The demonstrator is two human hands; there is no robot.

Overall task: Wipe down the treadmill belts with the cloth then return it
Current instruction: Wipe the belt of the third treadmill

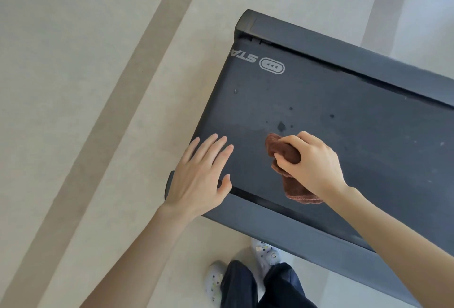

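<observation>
1. Wiping step: my right hand (312,162) grips the cloth (285,153) on the belt (344,123), centre frame.
2. My left hand (199,175) lies spread, flat, lower left.
3. Next: scrub the dark spots (281,126) just above.

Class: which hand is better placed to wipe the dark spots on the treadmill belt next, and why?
Right: the right hand grips the brown cloth beside the dark spots; the left hand is open and empty.
</observation>
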